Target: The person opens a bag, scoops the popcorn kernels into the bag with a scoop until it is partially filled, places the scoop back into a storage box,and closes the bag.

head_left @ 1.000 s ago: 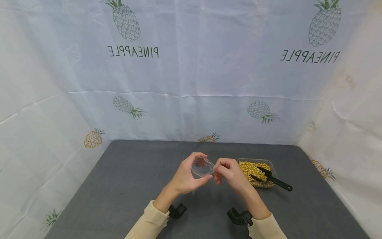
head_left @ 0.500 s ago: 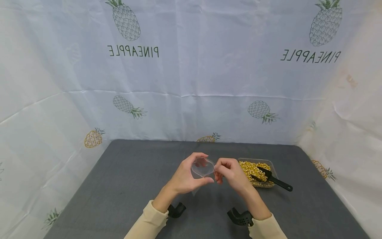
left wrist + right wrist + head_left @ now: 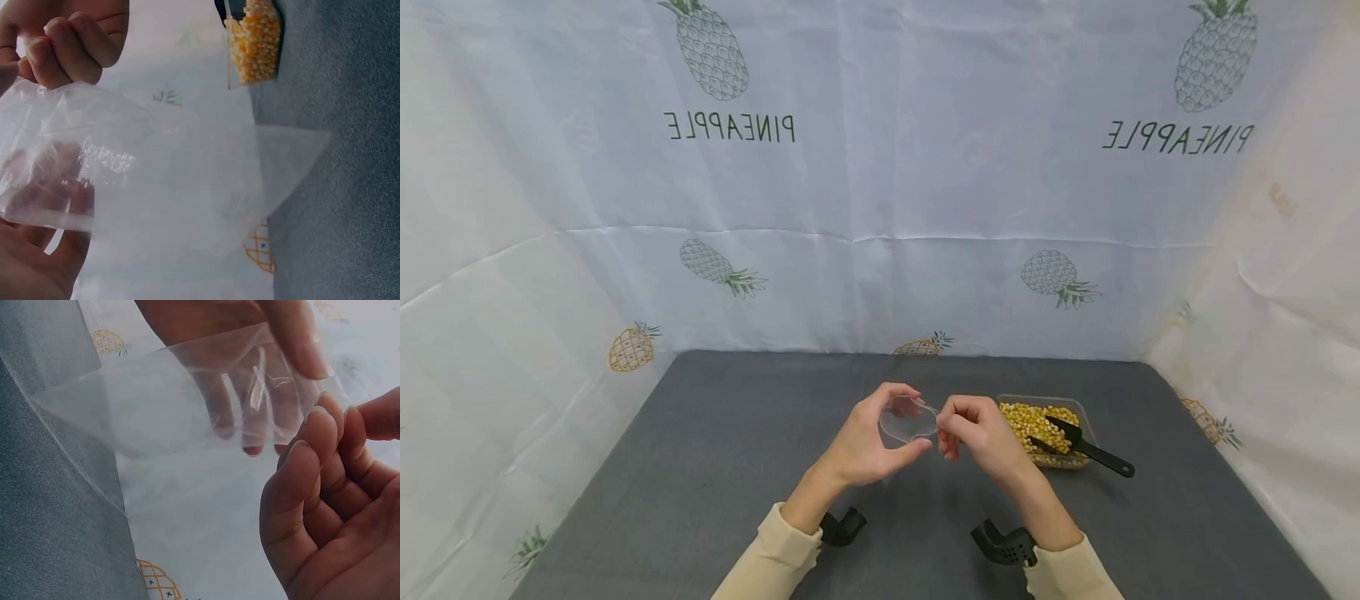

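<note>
A clear plastic bag (image 3: 907,422) hangs above the table with its mouth spread into a rounded opening. My left hand (image 3: 867,443) holds the bag from the left, thumb and fingers curved round its mouth. On the opposite side my right hand (image 3: 976,432) pinches the rim between thumb and fingertips. Seen from the left wrist, the bag (image 3: 169,162) tapers to a pointed bottom and has nothing in it. The left fingers show through the film (image 3: 150,406) in the right wrist view, with the right hand (image 3: 337,512) at the mouth's edge.
A clear plastic box (image 3: 1066,463) of yellow corn kernels (image 3: 1026,423) stands just right of my right hand. A black scoop (image 3: 1103,457) lies in the corn, its handle sticking out over the box's right side. A pineapple-print curtain (image 3: 880,183) surrounds the grey table (image 3: 730,450).
Both hands stay in place on the bag. Its mouth shifts shape slightly as the left thumb moves a little; the head view shifts slightly.
</note>
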A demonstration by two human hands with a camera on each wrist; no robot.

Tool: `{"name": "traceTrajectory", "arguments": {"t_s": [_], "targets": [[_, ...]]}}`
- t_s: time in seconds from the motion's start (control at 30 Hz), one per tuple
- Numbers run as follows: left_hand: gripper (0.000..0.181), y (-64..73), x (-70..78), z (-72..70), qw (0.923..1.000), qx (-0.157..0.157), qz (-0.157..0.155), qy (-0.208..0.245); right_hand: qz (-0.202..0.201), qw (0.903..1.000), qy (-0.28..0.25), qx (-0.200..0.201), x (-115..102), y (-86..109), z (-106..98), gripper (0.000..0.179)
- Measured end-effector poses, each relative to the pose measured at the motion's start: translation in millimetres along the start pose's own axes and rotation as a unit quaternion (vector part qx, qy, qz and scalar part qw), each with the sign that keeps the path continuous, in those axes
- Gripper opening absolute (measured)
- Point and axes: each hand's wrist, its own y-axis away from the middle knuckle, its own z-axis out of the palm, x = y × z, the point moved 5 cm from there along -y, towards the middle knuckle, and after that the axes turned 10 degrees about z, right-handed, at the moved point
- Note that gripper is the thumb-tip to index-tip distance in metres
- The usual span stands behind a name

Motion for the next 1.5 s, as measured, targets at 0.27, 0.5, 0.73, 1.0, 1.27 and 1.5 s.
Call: {"name": "traceTrajectory", "arguments": {"t_s": [0.27,0.5,0.73,1.0,1.27,1.5], "targets": [[0.047,-2.6,0.7,-1.1,0.9996,-0.015,0.010,-0.023,0.020,0.9997,0.011,-0.001,0.3,-0.5,-1.2,0.028],[0.045,2.1,-3.1,1.0,0.9985,-0.040,-0.012,-0.036,0.039,0.9986,0.034,-0.009,8.8,0.4,-3.0,0.028],[0.044,8.3,-7.7,1.0,0.9966,-0.058,-0.010,-0.057,0.035,0.9960,0.079,-0.025,16.3,4.2,-3.5,0.027],[0.046,11.3,-9.5,-2.4,0.9952,-0.065,-0.015,-0.071,0.065,0.9914,0.113,-0.015,24.5,13.6,-12.7,0.030],[0.050,13.9,-11.3,-1.6,0.9929,-0.073,-0.024,-0.090,0.111,0.9752,0.191,0.010,33.4,33.6,-37.9,0.027],[0.054,16.6,-14.2,-0.3,0.9909,-0.087,-0.044,-0.093,0.110,0.9526,0.280,0.047,34.8,49.4,-60.8,0.019]]}}
